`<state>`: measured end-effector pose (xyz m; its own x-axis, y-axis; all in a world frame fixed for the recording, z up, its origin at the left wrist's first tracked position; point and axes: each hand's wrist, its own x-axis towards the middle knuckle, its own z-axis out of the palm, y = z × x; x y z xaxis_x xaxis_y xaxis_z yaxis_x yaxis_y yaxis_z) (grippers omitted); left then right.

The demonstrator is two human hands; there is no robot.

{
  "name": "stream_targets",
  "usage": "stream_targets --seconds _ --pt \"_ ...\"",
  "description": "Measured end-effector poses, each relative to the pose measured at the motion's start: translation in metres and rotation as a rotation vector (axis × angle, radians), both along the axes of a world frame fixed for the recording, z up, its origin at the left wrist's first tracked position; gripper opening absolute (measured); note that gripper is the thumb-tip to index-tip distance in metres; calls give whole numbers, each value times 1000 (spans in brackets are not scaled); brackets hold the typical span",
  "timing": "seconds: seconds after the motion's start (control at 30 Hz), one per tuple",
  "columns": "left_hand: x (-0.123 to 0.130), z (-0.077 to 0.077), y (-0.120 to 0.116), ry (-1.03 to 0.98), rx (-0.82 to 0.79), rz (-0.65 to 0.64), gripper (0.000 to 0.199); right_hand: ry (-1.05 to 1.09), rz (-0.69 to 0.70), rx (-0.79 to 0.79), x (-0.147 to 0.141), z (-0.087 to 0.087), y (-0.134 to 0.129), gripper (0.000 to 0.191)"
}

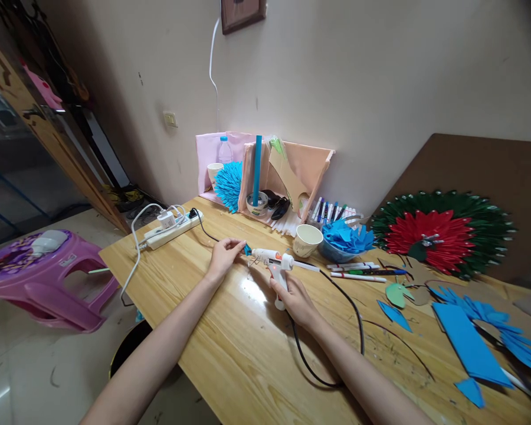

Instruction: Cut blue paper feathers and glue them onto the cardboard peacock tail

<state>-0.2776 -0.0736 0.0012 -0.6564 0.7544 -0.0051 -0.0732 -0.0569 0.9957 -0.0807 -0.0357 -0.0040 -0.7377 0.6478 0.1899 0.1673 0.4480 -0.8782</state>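
Note:
My right hand [295, 300] is wrapped round the handle of a white glue gun [274, 264], whose nozzle points left. A clear glue stick [307, 267] juts from its back end, and a black cord loops below it across the table. Between the fingertips of my left hand [223, 258] is a small blue foam piece [247, 249], pinched right at the nozzle. Whether nozzle and piece touch, I cannot tell. Behind the glue gun stand a paper cup [308, 241] and a bowl [336, 252] full of blue foam pieces.
A white power strip [172, 230] lies at the table's left edge, near a pink stool [57, 283]. Several markers [358, 276] lie right of the glue gun. Blue foam sheets [469, 345] and cut pieces cover the right side. A red and green petal craft [438, 236] leans at the back.

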Motion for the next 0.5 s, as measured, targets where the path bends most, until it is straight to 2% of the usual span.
stream_targets --seconds 0.5 --pt "-2 1 0 -7 13 39 31 -14 -6 -8 -1 1 -1 25"
